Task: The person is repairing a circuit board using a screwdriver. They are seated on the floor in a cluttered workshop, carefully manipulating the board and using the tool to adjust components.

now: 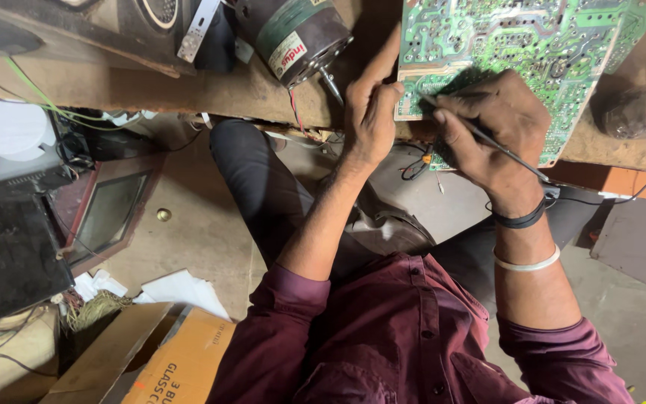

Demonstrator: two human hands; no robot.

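Observation:
A green circuit board (517,37) lies solder side up on the worn wooden bench edge (188,90). My left hand (371,112) rests at the board's left edge, fingers pressing on it to steady it. My right hand (495,135) grips a thin dark soldering iron (487,138) like a pen. Its tip touches the lower left part of the board, and its cord (607,200) trails off to the right past my wrist. I wear a maroon shirt, a black wristband and a white bangle on the right wrist.
A cylindrical motor (297,37) with a green label lies on the bench left of the board. An old small television (106,213) and dark equipment (9,254) stand on the floor at left. A cardboard box (166,359) sits bottom left. An orange box (622,181) lies under the bench at right.

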